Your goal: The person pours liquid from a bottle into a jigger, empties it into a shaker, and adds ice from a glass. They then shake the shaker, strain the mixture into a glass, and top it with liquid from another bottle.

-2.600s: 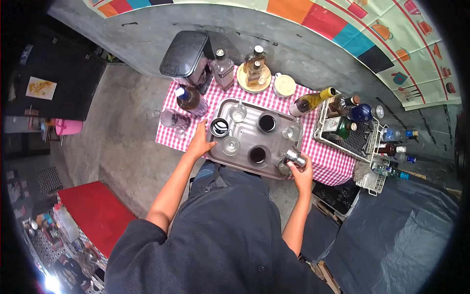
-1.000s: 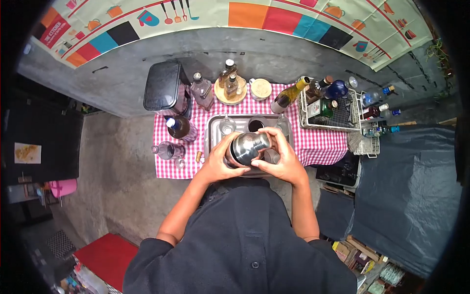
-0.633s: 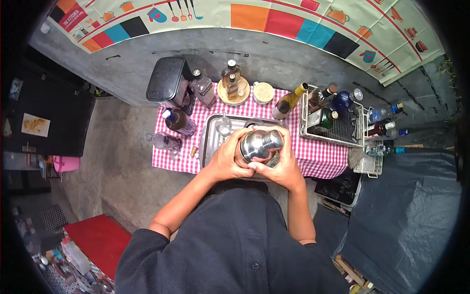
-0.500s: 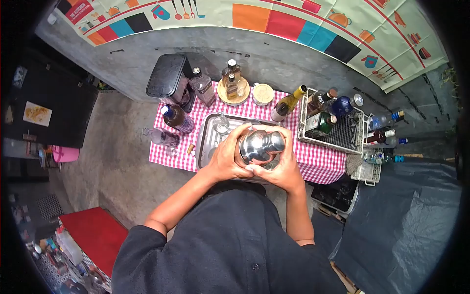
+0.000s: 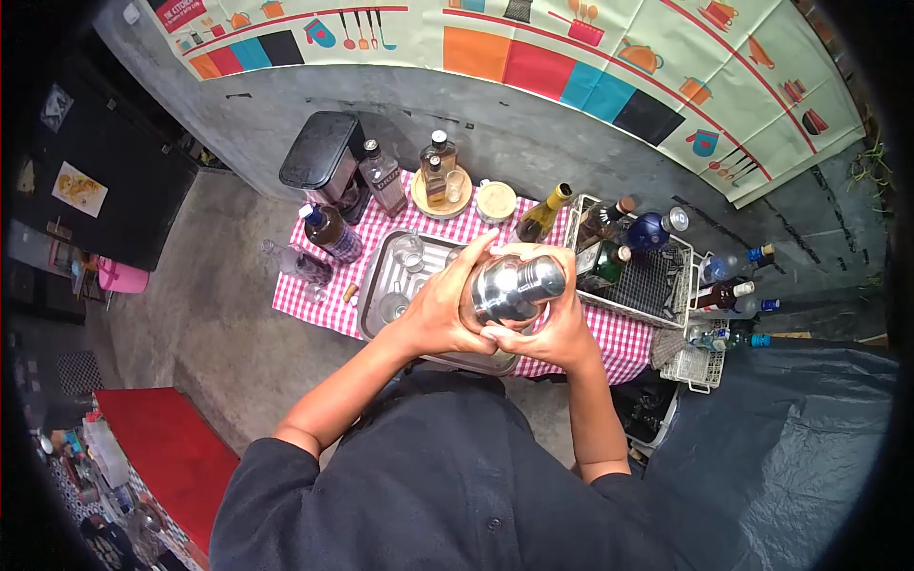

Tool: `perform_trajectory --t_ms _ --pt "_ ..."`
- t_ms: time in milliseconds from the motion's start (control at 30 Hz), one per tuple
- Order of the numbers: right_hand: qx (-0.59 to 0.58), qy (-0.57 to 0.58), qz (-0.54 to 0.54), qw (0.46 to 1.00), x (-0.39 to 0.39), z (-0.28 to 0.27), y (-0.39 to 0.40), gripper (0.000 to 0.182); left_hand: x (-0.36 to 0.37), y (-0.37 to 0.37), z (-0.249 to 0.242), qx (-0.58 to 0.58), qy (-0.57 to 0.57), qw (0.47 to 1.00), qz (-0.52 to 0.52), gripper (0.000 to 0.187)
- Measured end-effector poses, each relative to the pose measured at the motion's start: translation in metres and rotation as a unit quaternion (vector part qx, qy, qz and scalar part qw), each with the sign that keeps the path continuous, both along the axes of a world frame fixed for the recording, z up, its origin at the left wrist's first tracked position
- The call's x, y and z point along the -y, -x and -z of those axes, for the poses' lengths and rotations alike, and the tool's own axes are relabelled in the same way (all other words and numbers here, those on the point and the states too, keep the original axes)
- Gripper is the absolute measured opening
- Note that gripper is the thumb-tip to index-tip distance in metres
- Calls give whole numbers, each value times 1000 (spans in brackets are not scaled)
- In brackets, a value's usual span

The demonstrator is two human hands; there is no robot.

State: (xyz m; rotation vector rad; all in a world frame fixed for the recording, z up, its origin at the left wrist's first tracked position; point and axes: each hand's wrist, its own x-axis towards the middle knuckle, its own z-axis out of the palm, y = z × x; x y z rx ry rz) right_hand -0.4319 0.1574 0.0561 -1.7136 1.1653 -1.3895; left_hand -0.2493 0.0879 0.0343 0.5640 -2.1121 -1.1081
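Note:
A shiny metal cocktail shaker [image 5: 509, 293], its cap towards the upper right, is held between both palms in front of my chest. My left hand [image 5: 446, 303] wraps its left side, and my right hand [image 5: 560, 328] wraps the right side; the fingers of both curl round it. Beneath the shaker lies a metal tray [image 5: 373, 276], partly hidden by my hands. On the tray stand glasses, among them a clear glass [image 5: 408, 250] at the back and another glass [image 5: 393, 306] close to my left hand. A cork [image 5: 351, 292] rests on the cloth beside the tray.
A red checked tablecloth [image 5: 624, 349] covers the table. Bottles and a black-lidded container [image 5: 321, 152] stand at the back left. A wooden plate [image 5: 419, 195] bears small bottles, beside a cup [image 5: 496, 200]. On the right, a wire basket [image 5: 633, 303] holds several bottles.
The view has shifted, so the table and bottles appear further left and more of the tray's glasses show. Both hands still grip the shaker, which has tilted slightly.

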Motion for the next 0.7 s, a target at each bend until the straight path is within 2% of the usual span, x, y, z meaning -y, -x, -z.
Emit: perform_trajectory --t_ms 33,300,367,467,700 --pt "-37 28 -2 999 1 0 4 89 -1 2 -1 -13 -16 1000 12 119" --pt "-46 16 -22 999 1 -12 6 89 1 0 -13 -33 -165 983 71 119" --pt "-38 9 -22 999 3 -12 4 89 7 -3 -12 -28 -160 984 76 119" --pt "-93 29 -2 995 8 -13 1 91 15 -8 -8 -33 -160 982 94 117" --pt "-111 -45 9 993 16 -17 -20 94 37 -26 -4 -54 -206 964 156 116"
